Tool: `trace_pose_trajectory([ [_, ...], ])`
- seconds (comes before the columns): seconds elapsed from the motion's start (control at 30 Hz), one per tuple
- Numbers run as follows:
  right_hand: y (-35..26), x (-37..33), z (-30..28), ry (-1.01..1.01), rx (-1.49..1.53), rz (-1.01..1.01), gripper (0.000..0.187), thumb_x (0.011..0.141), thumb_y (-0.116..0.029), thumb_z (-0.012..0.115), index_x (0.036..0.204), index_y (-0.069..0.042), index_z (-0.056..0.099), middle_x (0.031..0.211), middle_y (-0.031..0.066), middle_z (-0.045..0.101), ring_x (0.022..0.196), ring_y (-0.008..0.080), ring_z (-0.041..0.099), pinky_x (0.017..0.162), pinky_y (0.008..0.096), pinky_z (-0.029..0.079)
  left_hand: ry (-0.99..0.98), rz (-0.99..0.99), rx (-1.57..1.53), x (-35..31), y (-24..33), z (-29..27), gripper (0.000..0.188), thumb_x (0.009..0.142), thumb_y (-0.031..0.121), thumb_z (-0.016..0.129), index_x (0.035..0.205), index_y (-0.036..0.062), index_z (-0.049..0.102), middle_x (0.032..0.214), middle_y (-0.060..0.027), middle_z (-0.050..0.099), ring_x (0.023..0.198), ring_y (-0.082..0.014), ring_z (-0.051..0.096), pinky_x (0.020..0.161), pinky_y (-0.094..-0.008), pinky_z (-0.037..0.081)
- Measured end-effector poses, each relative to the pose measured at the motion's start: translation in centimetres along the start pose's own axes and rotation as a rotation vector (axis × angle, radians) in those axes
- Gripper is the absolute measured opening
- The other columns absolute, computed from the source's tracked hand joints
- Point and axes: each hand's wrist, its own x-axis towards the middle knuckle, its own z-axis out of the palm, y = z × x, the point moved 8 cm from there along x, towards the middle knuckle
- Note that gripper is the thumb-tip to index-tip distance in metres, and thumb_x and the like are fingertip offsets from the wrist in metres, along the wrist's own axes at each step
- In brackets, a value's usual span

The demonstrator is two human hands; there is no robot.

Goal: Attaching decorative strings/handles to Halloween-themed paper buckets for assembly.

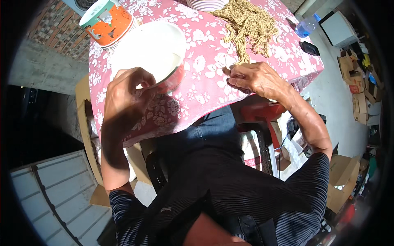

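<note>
A large round bucket (174, 80), white inside and red outside, tilts on the table's near left part. My left hand (129, 88) is closed on its near rim, thumb and fingers pinching the edge. To the right, my right hand (258, 80) has its fingers pinched together at the near end of a loose heap of tan cord (250, 26). Strands run down to those fingers, though the exact piece between them is mostly hidden.
A stack of orange and green printed buckets (108, 24) stands at the far left. White stacked rims (207, 4) show at the back. A plastic bottle (307, 26) and a black object (309, 48) lie on the right of the pink floral tablecloth (201, 90). Cardboard boxes (344, 176) stand on the floor.
</note>
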Motion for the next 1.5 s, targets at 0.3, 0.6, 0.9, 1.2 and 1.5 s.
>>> trace_pose_trajectory([
  [0.3,-0.6,2.2,0.2,-0.029,-0.099,-0.307,0.016,0.096,-0.013,0.061,0.107,-0.002,0.064,0.116,0.0076,0.066,0.091,0.0247,0.07,0.07,0.0373,0.06,0.021,0.03,-0.266,0.1,-0.2,-0.6,0.03,0.084,-0.006,0.077,0.109,0.0032,0.064,0.095,-0.0146,0.068,0.091,-0.0294,0.07,0.078,-0.0383,0.057],
  [0.6,-0.6,4.8,-0.5,0.413,1.218,0.456,0.013,0.106,-0.009,0.058,0.101,0.002,0.063,0.09,0.0072,0.072,0.069,0.01,0.066,0.065,0.0276,0.057,0.099,0.095,-0.029,1.7,-1.5,-0.9,0.037,0.083,-0.001,0.082,0.117,0.0041,0.068,0.102,-0.0151,0.074,0.096,-0.0243,0.075,0.079,-0.0346,0.06],
  [0.9,-4.3,9.2,2.4,0.461,1.588,0.485,0.012,0.103,-0.006,0.062,0.108,0.003,0.066,0.087,0.0021,0.067,0.067,0.006,0.062,0.068,0.027,0.061,0.105,0.108,-0.038,2.2,-0.2,0.4,0.035,0.084,0.011,0.081,0.116,0.0046,0.069,0.096,-0.0168,0.075,0.096,-0.0248,0.074,0.083,-0.0359,0.058],
  [1.2,-4.4,8.7,3.5,0.479,1.492,0.652,0.01,0.101,-0.008,0.062,0.101,0.001,0.067,0.079,0.0021,0.068,0.059,0.0044,0.059,0.05,0.0196,0.045,0.232,0.269,0.289,1.9,0.9,1.1,0.03,0.081,0.013,0.084,0.107,0.009,0.07,0.079,-0.0111,0.07,0.08,-0.0327,0.069,0.078,-0.0413,0.052],
  [1.5,-3.7,9.2,2.9,0.503,1.487,0.656,0.013,0.1,-0.007,0.062,0.097,0.004,0.069,0.076,0.0045,0.069,0.059,0.006,0.061,0.053,0.0217,0.049,0.212,0.248,0.266,2.2,0.6,1.5,0.031,0.082,0.012,0.084,0.109,0.0086,0.07,0.078,-0.0101,0.07,0.078,-0.0322,0.068,0.078,-0.041,0.053],
])
